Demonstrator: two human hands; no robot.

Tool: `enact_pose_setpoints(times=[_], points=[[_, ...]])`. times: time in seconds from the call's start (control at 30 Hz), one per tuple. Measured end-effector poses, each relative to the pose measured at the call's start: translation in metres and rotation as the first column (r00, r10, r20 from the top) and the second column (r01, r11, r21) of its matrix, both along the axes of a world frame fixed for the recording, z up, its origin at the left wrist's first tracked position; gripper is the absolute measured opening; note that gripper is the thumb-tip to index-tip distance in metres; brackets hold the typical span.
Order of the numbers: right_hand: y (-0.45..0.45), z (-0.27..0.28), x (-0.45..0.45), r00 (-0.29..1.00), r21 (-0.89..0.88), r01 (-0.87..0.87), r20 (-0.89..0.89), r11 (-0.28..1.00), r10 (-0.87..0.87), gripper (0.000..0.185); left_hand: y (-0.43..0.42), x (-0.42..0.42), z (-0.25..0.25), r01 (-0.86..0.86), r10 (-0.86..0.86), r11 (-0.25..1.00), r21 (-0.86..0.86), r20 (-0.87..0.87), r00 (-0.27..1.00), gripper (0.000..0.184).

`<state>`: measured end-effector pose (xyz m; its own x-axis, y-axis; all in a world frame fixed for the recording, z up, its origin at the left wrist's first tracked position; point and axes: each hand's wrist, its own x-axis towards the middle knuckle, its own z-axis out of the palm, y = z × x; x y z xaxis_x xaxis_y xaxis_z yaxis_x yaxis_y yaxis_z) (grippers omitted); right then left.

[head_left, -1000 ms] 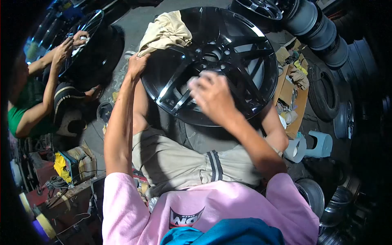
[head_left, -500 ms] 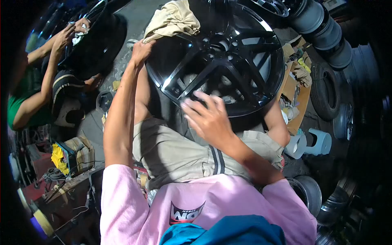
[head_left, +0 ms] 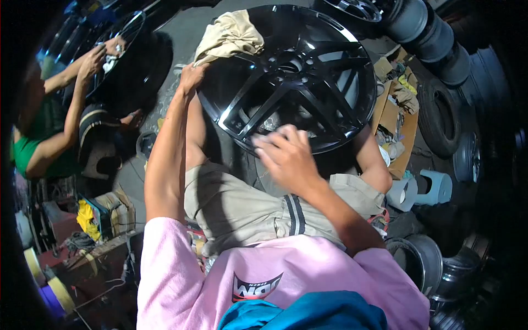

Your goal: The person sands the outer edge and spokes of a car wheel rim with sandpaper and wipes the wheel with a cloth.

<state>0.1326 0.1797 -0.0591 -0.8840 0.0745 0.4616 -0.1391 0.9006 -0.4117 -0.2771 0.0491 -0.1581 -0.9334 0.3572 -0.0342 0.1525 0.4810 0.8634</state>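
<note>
A glossy black alloy wheel rim point(head_left: 258, 104) with paired spokes rests tilted between my knees. At its upper left edge my left hand point(head_left: 191, 77) is closed on a beige cloth point(head_left: 231, 36), which lies bunched over the rim's edge. My right hand point(head_left: 289, 159) is at the near edge of the rim, its fingers stretched out and partly smeared by motion. Nothing shows in that hand. Whether its fingertips touch the rim I cannot tell.
To the left, another person's hands point(head_left: 96, 60) hold a white cloth at a dark rim. A cardboard box point(head_left: 410, 124) of odds and ends stands on my right, near a tyre point(head_left: 438, 118), stacked rims point(head_left: 429, 38) and a pale blue stool point(head_left: 434, 187).
My right hand has shifted slightly to the right along the rim's near edge. My left hand keeps its hold on the cloth. The view has shifted a little.
</note>
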Motion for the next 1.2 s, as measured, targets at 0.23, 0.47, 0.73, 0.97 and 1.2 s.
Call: enact_pose_setpoints(times=[0.23, 0.47, 0.73, 0.97, 1.2], points=[[0.073, 0.018, 0.057, 0.967, 0.287, 0.152, 0.155, 0.946, -0.203, 0.016, -0.001, 0.009, 0.005, 0.027, -0.03, 0.998, 0.051, 0.058, 0.998, 0.039], [0.046, 0.001, 0.013, 0.973, -0.037, -0.012, 0.231, 0.999, 0.02, 0.025, -0.003, -0.013, -0.017, 0.033, -0.041, 0.989, 0.145, 0.055, 0.998, 0.034], [0.051, 0.002, -0.004, 0.963, -0.022, -0.04, 0.265, 0.999, 0.044, 0.022, -0.002, 0.01, 0.003, 0.083, -0.08, 0.997, -0.002, -0.261, 0.962, 0.054], [0.071, -0.002, 0.035, 0.963, 0.259, 0.096, 0.219, 0.961, -0.155, 0.03, -0.014, 0.017, 0.01, -0.012, -0.003, 1.0, -0.028, -0.486, 0.874, 0.054], [0.047, -0.022, -0.022, 0.933, 0.087, 0.007, 0.358, 0.996, -0.038, 0.034, 0.007, 0.198, 0.155, 0.289, -0.155, 0.942, 0.17, -0.543, 0.825, 0.041]])
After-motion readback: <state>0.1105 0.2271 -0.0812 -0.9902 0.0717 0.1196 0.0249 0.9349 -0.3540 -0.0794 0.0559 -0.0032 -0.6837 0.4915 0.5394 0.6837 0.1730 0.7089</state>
